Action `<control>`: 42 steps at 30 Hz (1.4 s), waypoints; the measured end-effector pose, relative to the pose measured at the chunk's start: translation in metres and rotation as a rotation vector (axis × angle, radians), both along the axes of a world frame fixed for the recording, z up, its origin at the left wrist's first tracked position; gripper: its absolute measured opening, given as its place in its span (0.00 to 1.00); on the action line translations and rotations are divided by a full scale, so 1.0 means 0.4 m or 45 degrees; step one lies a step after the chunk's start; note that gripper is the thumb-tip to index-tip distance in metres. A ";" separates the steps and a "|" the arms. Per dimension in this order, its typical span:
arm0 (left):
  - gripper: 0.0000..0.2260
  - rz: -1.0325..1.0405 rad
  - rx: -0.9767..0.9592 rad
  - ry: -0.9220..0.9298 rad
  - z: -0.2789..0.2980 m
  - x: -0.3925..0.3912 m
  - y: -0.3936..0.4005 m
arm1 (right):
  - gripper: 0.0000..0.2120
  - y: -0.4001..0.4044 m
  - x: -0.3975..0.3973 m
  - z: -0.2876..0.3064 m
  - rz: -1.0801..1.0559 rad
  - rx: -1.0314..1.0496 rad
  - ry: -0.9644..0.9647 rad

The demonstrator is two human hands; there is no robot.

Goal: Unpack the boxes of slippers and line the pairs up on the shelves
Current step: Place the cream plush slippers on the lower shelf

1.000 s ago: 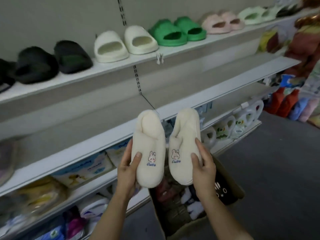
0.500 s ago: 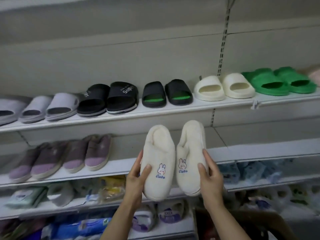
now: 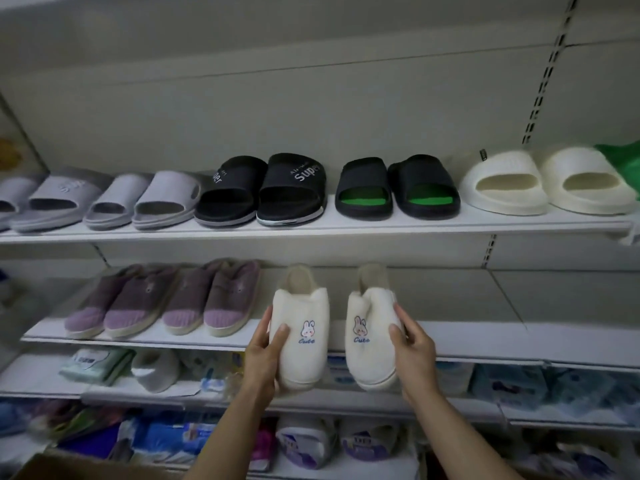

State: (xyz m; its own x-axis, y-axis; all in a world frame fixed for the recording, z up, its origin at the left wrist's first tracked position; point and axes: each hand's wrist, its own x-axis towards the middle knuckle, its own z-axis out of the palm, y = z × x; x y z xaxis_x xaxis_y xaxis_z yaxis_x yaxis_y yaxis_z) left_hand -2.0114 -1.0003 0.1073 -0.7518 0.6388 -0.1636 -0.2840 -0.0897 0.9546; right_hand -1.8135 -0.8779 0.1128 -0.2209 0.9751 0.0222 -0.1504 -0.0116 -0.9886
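Note:
I hold a pair of cream fluffy slippers with bunny "Cute" embroidery. My left hand (image 3: 264, 355) grips the left slipper (image 3: 300, 327) by its toe end. My right hand (image 3: 414, 351) grips the right slipper (image 3: 372, 327) the same way. Both slippers have their heels over the middle shelf (image 3: 485, 336), just right of two purple plush pairs (image 3: 166, 299), and their toes hang past the shelf's front edge. A small gap separates the two slippers.
The upper shelf (image 3: 311, 226) carries grey, black, black-and-green and cream slides in a row. The middle shelf is bare to the right of my hands. Lower shelves hold packaged goods. A cardboard box corner (image 3: 69, 467) shows at bottom left.
My view swung left along the shelving, away from the open box. Both hands carried the cream pair forward onto the middle shelf and spread the slippers slightly apart.

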 end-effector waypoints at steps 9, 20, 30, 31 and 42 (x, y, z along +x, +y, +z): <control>0.26 0.086 -0.246 -0.017 -0.052 -0.166 0.099 | 0.17 0.088 -0.181 -0.085 0.012 -0.075 -0.098; 0.21 -0.011 -0.552 0.357 -0.092 -0.274 0.195 | 0.18 0.174 -0.320 -0.146 -0.057 -0.112 -0.277; 0.49 -0.330 -1.065 1.277 -0.131 -0.201 0.166 | 0.42 0.079 -0.328 -0.191 0.077 0.525 -1.230; 0.48 -0.329 -1.068 1.275 -0.134 -0.208 0.175 | 0.43 0.084 -0.333 -0.194 0.089 0.532 -1.250; 0.46 -0.347 -0.944 1.336 -0.152 -0.256 0.174 | 0.42 0.089 -0.354 -0.206 0.003 0.658 -1.236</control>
